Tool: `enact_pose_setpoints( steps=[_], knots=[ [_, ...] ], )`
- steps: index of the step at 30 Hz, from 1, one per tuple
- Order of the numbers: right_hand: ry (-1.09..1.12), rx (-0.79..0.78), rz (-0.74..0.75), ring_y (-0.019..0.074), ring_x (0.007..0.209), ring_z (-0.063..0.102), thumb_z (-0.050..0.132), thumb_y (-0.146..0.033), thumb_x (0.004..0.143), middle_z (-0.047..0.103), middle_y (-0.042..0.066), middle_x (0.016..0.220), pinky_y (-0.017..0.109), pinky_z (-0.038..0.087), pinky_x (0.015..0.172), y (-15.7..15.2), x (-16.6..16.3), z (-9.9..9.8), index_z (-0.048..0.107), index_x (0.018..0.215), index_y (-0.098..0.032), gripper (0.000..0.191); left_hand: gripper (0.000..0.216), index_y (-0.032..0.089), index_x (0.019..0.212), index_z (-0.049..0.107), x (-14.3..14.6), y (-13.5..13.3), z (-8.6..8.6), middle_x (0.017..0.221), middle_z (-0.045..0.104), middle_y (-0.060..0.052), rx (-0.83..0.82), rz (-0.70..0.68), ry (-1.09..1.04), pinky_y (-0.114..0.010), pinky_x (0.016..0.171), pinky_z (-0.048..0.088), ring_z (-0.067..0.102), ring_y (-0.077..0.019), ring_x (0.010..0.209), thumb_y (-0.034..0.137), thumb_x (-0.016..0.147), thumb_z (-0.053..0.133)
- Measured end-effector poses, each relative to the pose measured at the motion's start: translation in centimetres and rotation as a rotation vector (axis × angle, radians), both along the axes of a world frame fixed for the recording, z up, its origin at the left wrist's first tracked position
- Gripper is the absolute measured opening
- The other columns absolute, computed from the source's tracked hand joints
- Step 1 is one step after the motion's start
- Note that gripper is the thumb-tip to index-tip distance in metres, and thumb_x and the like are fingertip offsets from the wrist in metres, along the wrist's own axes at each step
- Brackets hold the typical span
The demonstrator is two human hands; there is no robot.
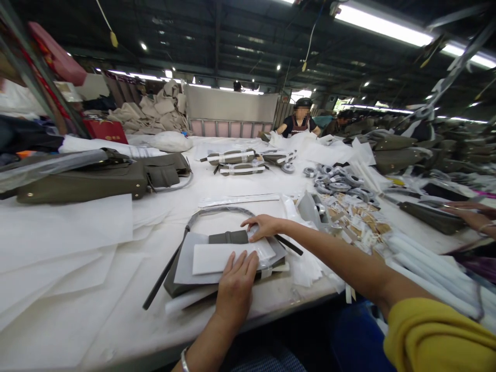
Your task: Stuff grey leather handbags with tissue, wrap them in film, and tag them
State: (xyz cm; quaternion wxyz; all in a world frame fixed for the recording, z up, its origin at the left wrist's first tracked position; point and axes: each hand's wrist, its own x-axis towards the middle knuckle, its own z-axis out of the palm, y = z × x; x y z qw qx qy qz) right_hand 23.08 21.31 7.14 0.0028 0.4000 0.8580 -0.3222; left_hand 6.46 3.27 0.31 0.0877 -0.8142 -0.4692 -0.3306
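Note:
A flat olive-grey bag (182, 284) lies on the white table (116, 330) in front of me, partly covered by grey paper (194, 258) and a white sheet (217, 257). My left hand (235, 289) lies flat, fingers stretched out, on the near edge of the white sheet. My right hand (263, 226) presses its fingertips on the bag's olive flap (228, 237) and a clear plastic wrap at the far edge. A dark strap (163, 279) curves out from the bag to the left.
Olive bags (89, 181) lie at the left, wrapped bags (236, 161) further back. Tape rolls (337, 183), small packets (356, 217) and white foam rolls (430, 274) sit at the right. White tissue sheets (65, 227) spread left. A person (300, 124) works at the far end; another's hand (473, 217) shows right.

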Motion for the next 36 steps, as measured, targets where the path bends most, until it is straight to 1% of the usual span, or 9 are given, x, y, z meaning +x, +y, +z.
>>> enact_pose_setpoints(
  steps=[3,7,12,17,22,25,29,33,36],
  knots=[
    [0.102,0.043,-0.059,0.0219,0.092,0.069,0.082,-0.033,0.066,0.075,0.001,0.1,0.026,0.05,0.083,-0.2,-0.4,-0.7,0.07,0.119,-0.022,0.056,0.049,0.014,0.132,0.053,0.0,-0.1,0.2,0.129,0.065,-0.008,-0.01,-0.001,0.005,-0.049,0.11,0.042,0.056,-0.0243,0.124,0.0,0.087,0.04],
    [0.197,0.184,-0.162,0.0201,0.093,0.07,0.066,-0.023,0.081,0.076,0.002,0.097,0.028,0.051,0.086,-1.3,-0.5,-1.5,0.074,0.108,-0.02,0.029,0.047,0.015,0.131,0.053,0.0,-0.1,0.2,0.128,0.065,-0.008,-0.009,-0.002,0.01,-0.049,0.11,0.041,0.057,-0.0245,0.123,0.0,0.089,0.04],
    [0.263,0.432,-0.305,0.0235,0.109,0.064,0.048,-0.016,0.092,0.072,0.007,0.112,0.04,0.045,0.102,-4.3,0.6,-0.8,0.073,0.108,-0.021,0.03,0.047,0.015,0.133,0.051,-0.2,-0.1,0.2,0.13,0.064,-0.007,0.009,-0.02,0.006,-0.049,0.111,0.04,0.056,-0.0238,0.124,0.001,0.089,0.041],
    [0.254,0.593,-0.178,0.0232,0.113,0.061,0.058,-0.027,0.093,0.07,0.009,0.115,0.04,0.045,0.103,-9.1,2.0,-0.9,0.071,0.111,-0.02,0.024,0.048,0.014,0.133,0.052,-0.2,-0.3,0.1,0.131,0.063,-0.01,0.017,-0.024,0.025,-0.05,0.111,0.04,0.054,-0.0242,0.126,0.001,0.088,0.042],
    [0.152,0.666,-0.018,0.0238,0.136,0.045,0.041,-0.033,0.102,0.056,0.008,0.141,0.049,0.027,0.116,-12.2,2.4,-3.0,0.055,0.137,-0.022,0.039,0.046,0.015,0.131,0.054,-0.6,-0.4,1.5,0.136,0.059,-0.011,-0.003,-0.055,0.092,-0.047,0.112,0.04,0.053,-0.0229,0.128,0.002,0.088,0.043],
    [0.116,0.673,-0.006,0.0232,0.14,0.039,0.039,-0.034,0.103,0.05,0.008,0.146,0.048,0.024,0.118,-12.5,2.6,-3.6,0.048,0.143,-0.023,0.043,0.048,0.015,0.134,0.052,-2.6,-0.4,3.0,0.146,0.049,-0.012,-0.032,-0.077,0.204,-0.042,0.111,0.041,0.051,-0.0217,0.13,0.005,0.087,0.049],
    [0.105,0.679,0.016,0.0231,0.141,0.038,0.038,-0.033,0.103,0.049,0.007,0.147,0.048,0.021,0.119,-12.0,2.9,-3.2,0.048,0.143,-0.023,0.042,0.06,0.02,0.144,0.043,-8.1,-0.6,4.1,0.149,0.046,-0.01,-0.035,-0.035,0.374,-0.047,0.112,0.038,0.044,-0.0263,0.136,0.013,0.087,0.058],
    [0.159,0.726,-0.016,0.0261,0.14,0.039,0.04,-0.033,0.102,0.052,0.008,0.145,0.051,0.021,0.119,-12.9,2.7,-2.9,0.053,0.139,-0.021,0.04,0.058,0.024,0.149,0.036,-12.4,-1.5,3.2,0.151,0.043,-0.007,-0.031,-0.016,0.451,-0.043,0.11,0.041,0.042,-0.0252,0.138,0.021,0.094,0.053],
    [0.285,0.711,-0.108,0.027,0.127,0.052,0.044,-0.033,0.1,0.064,0.009,0.13,0.047,0.034,0.112,-15.7,1.9,-3.3,0.063,0.127,-0.022,0.035,0.05,0.022,0.147,0.04,-12.8,-2.1,1.8,0.146,0.049,-0.007,0.016,0.022,0.398,-0.039,0.106,0.045,0.048,-0.0238,0.133,0.024,0.097,0.048]
  ],
)
